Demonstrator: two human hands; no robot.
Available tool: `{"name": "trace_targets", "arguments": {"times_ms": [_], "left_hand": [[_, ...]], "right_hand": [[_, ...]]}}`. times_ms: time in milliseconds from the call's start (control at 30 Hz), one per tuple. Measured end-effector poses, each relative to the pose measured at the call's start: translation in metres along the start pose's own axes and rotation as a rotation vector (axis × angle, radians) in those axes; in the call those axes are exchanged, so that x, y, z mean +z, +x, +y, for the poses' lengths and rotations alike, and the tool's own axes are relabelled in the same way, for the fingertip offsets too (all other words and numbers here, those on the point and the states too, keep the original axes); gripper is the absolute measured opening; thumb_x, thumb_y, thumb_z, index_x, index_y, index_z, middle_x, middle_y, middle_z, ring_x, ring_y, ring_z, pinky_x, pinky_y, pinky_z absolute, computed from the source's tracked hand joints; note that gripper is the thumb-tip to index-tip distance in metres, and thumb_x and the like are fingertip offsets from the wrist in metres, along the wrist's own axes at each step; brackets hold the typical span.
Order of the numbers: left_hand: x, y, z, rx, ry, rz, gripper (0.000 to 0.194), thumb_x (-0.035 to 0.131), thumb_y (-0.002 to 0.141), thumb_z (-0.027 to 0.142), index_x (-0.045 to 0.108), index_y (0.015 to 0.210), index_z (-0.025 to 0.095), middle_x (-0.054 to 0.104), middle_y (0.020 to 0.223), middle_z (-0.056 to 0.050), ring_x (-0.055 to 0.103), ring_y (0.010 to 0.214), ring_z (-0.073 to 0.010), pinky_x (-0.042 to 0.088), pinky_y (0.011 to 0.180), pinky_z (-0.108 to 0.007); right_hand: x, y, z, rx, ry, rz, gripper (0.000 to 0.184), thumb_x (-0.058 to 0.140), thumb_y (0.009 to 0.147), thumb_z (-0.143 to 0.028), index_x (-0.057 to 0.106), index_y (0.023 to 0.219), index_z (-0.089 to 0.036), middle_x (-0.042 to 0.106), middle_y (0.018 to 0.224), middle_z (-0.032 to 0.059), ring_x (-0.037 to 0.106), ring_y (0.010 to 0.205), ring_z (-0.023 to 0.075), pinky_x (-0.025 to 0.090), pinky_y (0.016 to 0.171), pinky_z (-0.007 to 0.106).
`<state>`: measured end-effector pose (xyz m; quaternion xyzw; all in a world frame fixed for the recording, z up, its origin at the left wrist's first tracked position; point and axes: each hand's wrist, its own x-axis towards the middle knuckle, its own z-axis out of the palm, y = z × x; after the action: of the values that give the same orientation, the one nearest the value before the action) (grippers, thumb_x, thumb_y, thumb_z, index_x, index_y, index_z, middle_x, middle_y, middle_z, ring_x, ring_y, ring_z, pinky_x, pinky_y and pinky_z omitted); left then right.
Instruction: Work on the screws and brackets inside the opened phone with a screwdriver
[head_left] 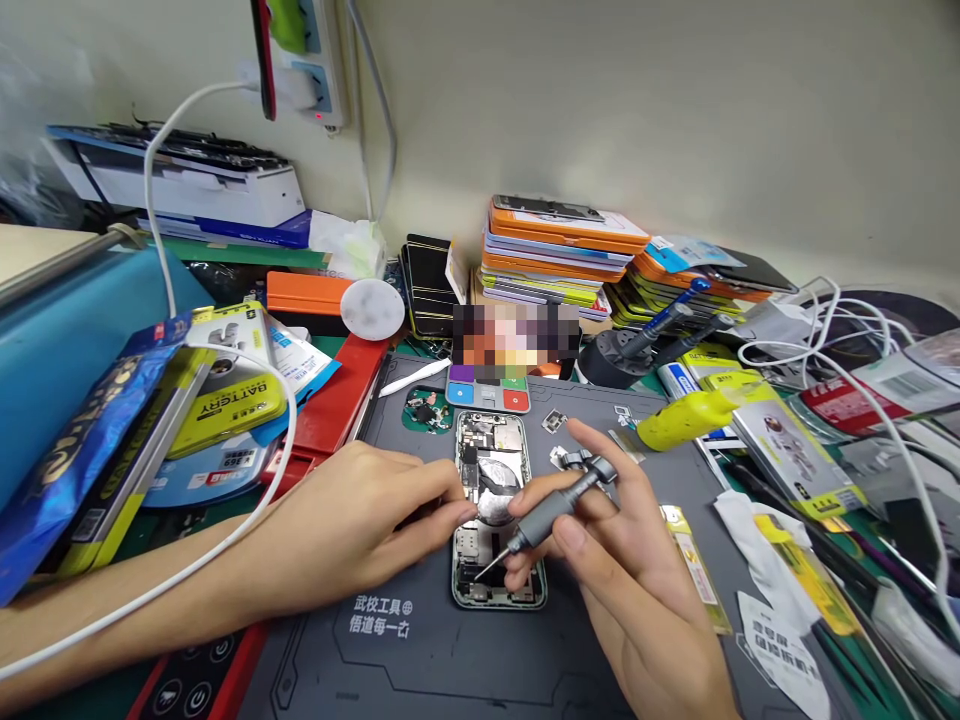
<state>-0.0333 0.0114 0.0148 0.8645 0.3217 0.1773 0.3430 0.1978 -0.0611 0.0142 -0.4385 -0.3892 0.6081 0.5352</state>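
An opened phone [495,440] lies lengthwise on the dark grey work mat [420,650], its inner parts bare. At its left edge is my left hand [375,510], thumb and forefinger drawn together; whatever is between the fingertips is too small or hidden to name. My right hand [622,570] holds a grey precision screwdriver [544,520] slantwise over the phone. The thin tip points down at the phone's lower left part; whether it touches is unclear. Small metal plates [555,420] lie on the mat, right of the phone's top.
A yellow bottle [679,418] and a screwdriver holder [604,360] stand behind on the right. Battery packs [229,405] crowd the left beside a red device [330,400]. A white cable [289,440] crosses over my left forearm. Stacked boxes [555,250] stand against the wall.
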Motion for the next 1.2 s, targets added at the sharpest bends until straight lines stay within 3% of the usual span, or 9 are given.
{"name": "trace_targets", "arguments": {"times_ms": [1200], "left_hand": [[0.0011, 0.0003, -0.0027, 0.027, 0.037, 0.019, 0.027, 0.049, 0.112, 0.030, 0.060, 0.089, 0.021, 0.059, 0.071, 0.005, 0.056, 0.062, -0.0119, 0.034, 0.059, -0.025]], "right_hand": [[-0.0023, 0.0002, 0.0022, -0.024, -0.046, 0.029, 0.050, 0.063, 0.106, -0.031, 0.045, 0.152, -0.038, 0.078, 0.106, 0.0035, 0.077, 0.075, 0.0164, 0.068, 0.075, 0.032]]}}
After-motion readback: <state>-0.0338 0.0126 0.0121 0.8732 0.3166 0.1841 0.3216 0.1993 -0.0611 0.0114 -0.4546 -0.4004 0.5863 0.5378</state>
